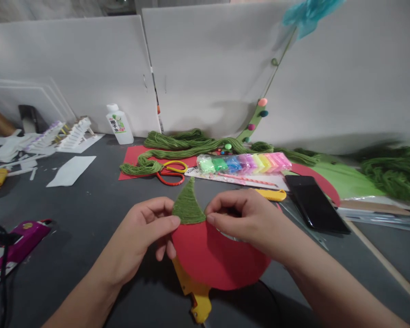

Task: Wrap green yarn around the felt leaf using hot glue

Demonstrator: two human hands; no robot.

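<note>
A curved, crescent-like red card (222, 262) is held up above the dark table, its pointed end wrapped in rows of green yarn (189, 203). My left hand (141, 234) pinches the card's left edge, thumb on the border between yarn and red. From the other side, my right hand (249, 216) has thumb and forefinger closed at the right end of the lowest yarn row; whether they grip a loose strand or the card edge is hard to see. Under the card lies a yellow glue gun (200, 298), partly hidden.
Behind are green yarn skeins (177, 141), scissors (171, 172) with red and yellow handles, bagged coloured clay (244, 163), a yellow cutter (271, 195) and a black phone (316, 202). A white bottle (120, 125) stands back left; a purple power strip (18, 250) lies left.
</note>
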